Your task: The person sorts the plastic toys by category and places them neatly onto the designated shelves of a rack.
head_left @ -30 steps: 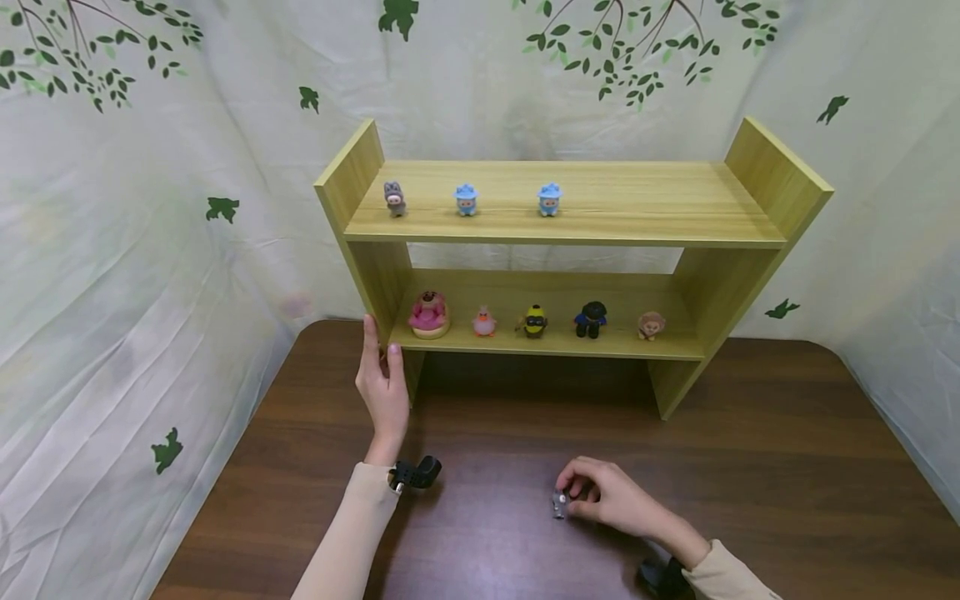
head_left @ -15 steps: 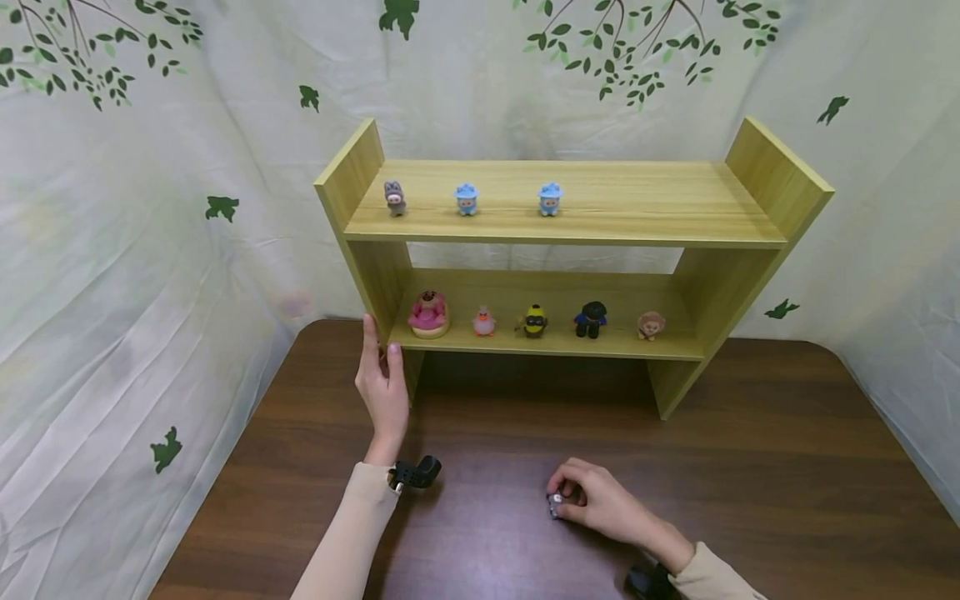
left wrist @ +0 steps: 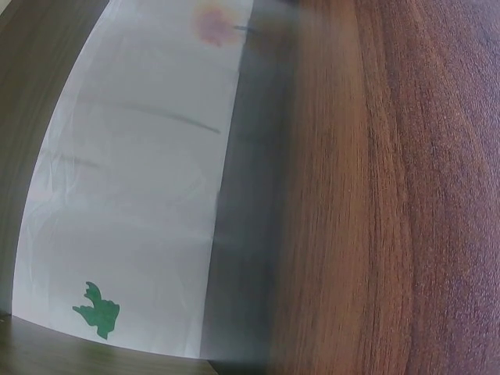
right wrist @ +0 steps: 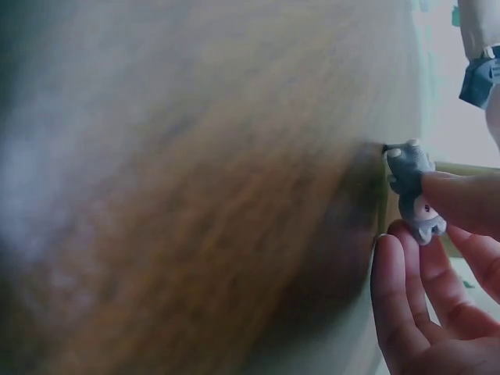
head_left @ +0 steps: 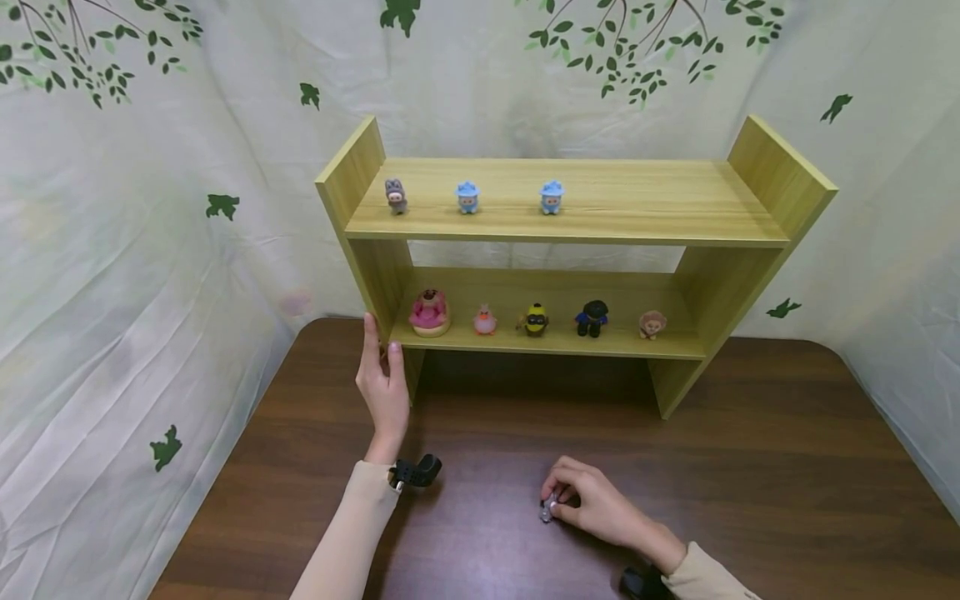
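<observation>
Between thumb and fingertips my right hand (head_left: 596, 500) pinches a small grey figurine (right wrist: 414, 191) with a pale face and little ears, low over the front of the table. In the right wrist view it appears with its ears pointing down. My left hand (head_left: 384, 392) rests at the lower left side panel of the wooden shelf (head_left: 562, 237), fingers straight and pointing up. On the top board stand a grey figurine (head_left: 395, 197) and two blue-hatted figurines, one left (head_left: 467, 198) and one nearer the middle (head_left: 551, 198). The left wrist view does not show the left hand.
Along the lower board stand a pink bear (head_left: 430, 313), a pink-white duck-like figurine (head_left: 484, 320), a yellow-black one (head_left: 536, 320), a black-blue one (head_left: 592, 318) and a tan one (head_left: 652, 324). Brown table (head_left: 480, 550) spreads in front; a leaf-printed curtain (head_left: 150, 250) hangs behind.
My right hand has shifted slightly left with the grey figurine, which has tilted between the fingers. The left hand has stayed at the shelf's side.
</observation>
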A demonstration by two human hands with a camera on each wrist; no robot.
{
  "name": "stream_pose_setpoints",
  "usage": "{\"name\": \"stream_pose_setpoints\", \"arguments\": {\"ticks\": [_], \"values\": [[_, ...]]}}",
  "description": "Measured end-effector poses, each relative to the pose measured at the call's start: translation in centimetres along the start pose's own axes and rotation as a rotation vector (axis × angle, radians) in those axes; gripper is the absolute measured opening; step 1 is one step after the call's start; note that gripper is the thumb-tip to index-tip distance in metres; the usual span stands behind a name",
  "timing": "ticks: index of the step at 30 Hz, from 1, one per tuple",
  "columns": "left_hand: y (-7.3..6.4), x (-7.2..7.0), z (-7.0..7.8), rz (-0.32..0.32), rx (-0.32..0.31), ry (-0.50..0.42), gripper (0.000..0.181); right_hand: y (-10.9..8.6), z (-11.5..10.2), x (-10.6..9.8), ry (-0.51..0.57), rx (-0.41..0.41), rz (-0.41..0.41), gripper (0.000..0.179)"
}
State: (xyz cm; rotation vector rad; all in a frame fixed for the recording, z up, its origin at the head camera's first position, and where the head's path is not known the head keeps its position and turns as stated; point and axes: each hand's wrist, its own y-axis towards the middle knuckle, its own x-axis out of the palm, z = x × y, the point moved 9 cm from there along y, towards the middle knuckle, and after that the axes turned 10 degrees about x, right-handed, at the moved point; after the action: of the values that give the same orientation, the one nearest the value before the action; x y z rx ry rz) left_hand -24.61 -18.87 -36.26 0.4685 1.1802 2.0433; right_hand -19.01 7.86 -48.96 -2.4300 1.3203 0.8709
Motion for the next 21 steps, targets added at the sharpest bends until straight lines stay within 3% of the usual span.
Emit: {"name": "stream_pose_setpoints", "arguments": {"ticks": [10, 21], "values": [[0.1, 0.0, 0.1, 0.007, 0.005, -0.002, 0.061, 0.2, -0.6, -1.3, 0.116, -0.024, 0.048, 0.019], [0.0, 0.1, -0.1, -0.008, -0.012, -0.005, 0.059, 0.4, -1.6, -4.9, 0.173, 0.002, 0.13, 0.02]]}}
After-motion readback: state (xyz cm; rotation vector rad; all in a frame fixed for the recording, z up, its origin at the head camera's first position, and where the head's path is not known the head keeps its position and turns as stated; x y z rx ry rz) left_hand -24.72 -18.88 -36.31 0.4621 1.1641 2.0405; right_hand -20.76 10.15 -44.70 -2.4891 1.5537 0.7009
